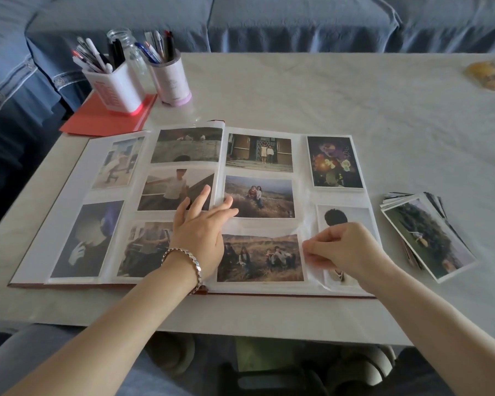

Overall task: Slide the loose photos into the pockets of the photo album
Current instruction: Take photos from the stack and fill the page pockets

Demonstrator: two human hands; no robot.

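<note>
1. While the left hand [200, 227] lies spread flat over the middle fold of the open album [32, 252], its fingertips rest on pages either side, and a metal bracelet [189, 261] circles the wrist.
2. The right hand [346, 247] is curled, thumb and forefinger pinching at the left edge of a portrait photo [336, 217] in the lower right pocket. It is hard to tell whether paper alone or also the clear plastic is between the fingers.
3. That hand covers most of the portrait photo, so only its top and a bottom sliver show.
4. The other pockets in view hold photos, but glare on the plastic washes out those on the left page.
5. The stack of loose photos [426, 238] sits on the table [326, 95] just right of the album, fanned, with only the top print readable.
6. Behind the album, two pen holders [117, 87] and a glass jar [129, 50] stand by a red folder [103, 118].
7. A yellowish object [489, 75] at the right edge is blurred and cut off, and its nature is unclear.
8. A blue sofa [269, 21] runs behind the table.
</note>
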